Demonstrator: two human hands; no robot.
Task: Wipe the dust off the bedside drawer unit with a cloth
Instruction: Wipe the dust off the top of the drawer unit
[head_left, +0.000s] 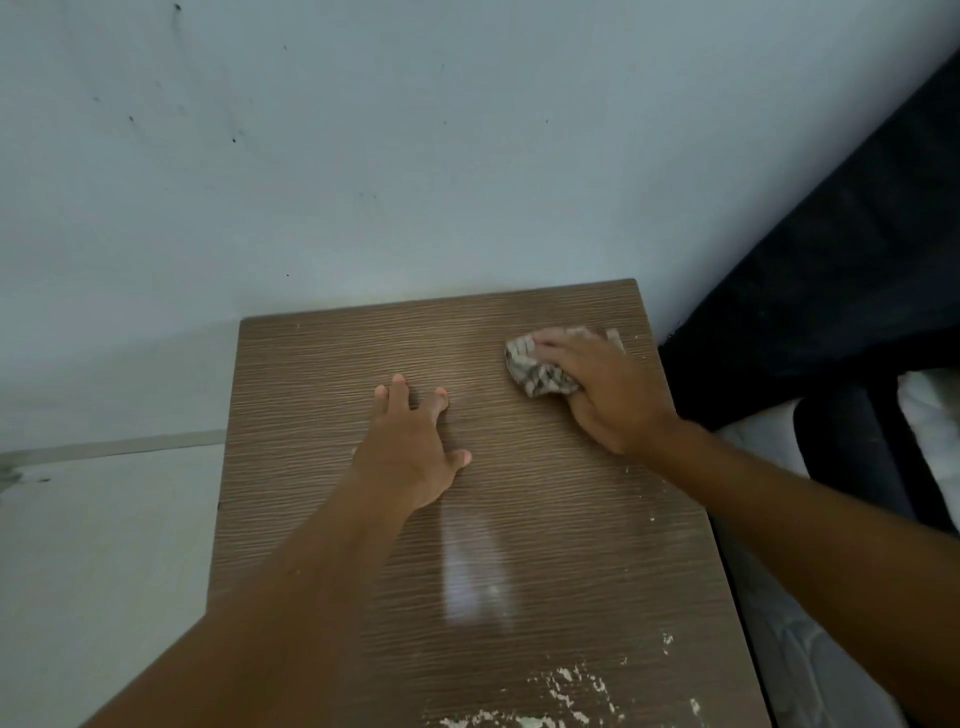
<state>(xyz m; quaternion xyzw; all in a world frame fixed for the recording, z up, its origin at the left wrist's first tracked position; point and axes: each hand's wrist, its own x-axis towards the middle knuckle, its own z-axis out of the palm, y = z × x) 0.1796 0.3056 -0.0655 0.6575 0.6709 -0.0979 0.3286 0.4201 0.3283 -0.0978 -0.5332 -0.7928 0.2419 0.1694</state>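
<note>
- Only the top of the bedside drawer unit (571, 519) shows. Its front is out of sight, and its near edge is cut off by the lower border.
- Both forearms run out of view at the bottom. The right hand (613, 400) covers most of the cloth (537, 374), so the cloth's full shape cannot be made out.
- Pale floor (104, 545) lies to the left and a scuffed light wall (363, 156) stands behind. On the right the bed (831, 270) is a dark, dim mass just beside the unit.
- A pale sheen (467, 571) lies mid-surface, and white flecks (566, 686) scatter over the near right part.
- The left hand (415, 452) rests flat near the middle of the top, fingers straight and spread, well apart from the cloth.
- The bunched, patterned cloth sits near the far right corner of the top — the right fingers (571, 348) curl over it, thumb tucked at its near edge, pressing it down.
</note>
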